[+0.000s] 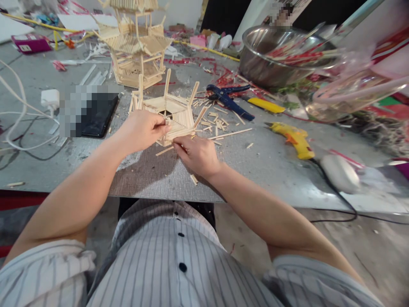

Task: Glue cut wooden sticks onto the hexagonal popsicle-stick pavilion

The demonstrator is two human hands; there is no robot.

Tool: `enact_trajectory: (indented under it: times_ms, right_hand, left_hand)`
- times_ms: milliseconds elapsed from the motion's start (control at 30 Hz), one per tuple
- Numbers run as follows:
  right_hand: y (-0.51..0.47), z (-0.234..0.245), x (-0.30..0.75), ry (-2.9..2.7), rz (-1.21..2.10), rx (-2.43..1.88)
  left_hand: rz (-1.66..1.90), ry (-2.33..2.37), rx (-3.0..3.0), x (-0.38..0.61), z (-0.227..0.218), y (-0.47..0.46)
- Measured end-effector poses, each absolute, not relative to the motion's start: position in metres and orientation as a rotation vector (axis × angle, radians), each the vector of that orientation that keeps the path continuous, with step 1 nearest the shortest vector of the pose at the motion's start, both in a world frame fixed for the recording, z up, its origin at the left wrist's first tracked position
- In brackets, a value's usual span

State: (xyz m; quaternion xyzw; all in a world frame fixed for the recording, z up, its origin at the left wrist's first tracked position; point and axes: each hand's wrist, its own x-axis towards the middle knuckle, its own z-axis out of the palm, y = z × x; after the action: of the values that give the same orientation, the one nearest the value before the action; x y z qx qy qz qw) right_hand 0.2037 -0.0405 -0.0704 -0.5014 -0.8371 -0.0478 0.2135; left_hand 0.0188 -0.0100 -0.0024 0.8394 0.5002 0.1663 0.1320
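A six-sided frame of pale wooden sticks [183, 111], with upright posts at its corners and a dark hole in its middle, lies on the grey table before me. Over its near left part, my left hand [143, 130] is closed, thumb and fingertips pinched at the frame; what they pinch is too small to make out. My right hand [198, 153] is closed at the frame's near edge, fingertips pressed together, and what they hold is hidden. Behind the frame stands a tiered pagoda model [139, 44] of the same sticks. Cut stick pieces [219, 123] are scattered to the right.
Right of the frame lie a blue cutter [230, 100], a yellow-handled tool [266, 105] and a yellow glue gun [292, 138] with its cord. A steel basin [265, 64] stands behind them. On the left are a black phone [99, 115] and a white charger [50, 98] with cables.
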Motion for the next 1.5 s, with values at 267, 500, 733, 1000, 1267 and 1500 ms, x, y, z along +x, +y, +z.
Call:
enact_trajectory:
  times_ms: [267, 500, 733, 1000, 1267, 1500]
  right_hand:
    - [-0.0393, -0.0702, 0.2023, -2.321, -0.140, -1.383]
    - [-0.0394, -0.0703, 0.2012, -2.326, -0.153, -1.373]
    - [-0.0393, -0.0693, 0.2013, -2.333, -0.137, -1.367]
    - [-0.0394, -0.0672, 0.2005, -2.355, -0.137, -1.384]
    - [-0.0395, -0.0691, 0.2025, -2.336, -0.108, -1.377]
    - [-0.0414, -0.0683, 0.2083, -2.218, -0.031, -1.415]
  left_hand:
    - [0.459, 1.454, 2.428, 0.0199, 0.0003, -0.0119]
    - [0.526, 1.444, 2.413, 0.0201, -0.0037, -0.0079]
    - [0.538, 1.419, 2.442, 0.0189, -0.0056, -0.0068]
    - [0.508, 1.422, 2.426, 0.0202, -0.0017, -0.0089]
    - [0.498, 1.421, 2.442, 0.0195, -0.0011, -0.0093]
    - [0.473, 1.419, 2.442, 0.0190, -0.0013, -0.0101]
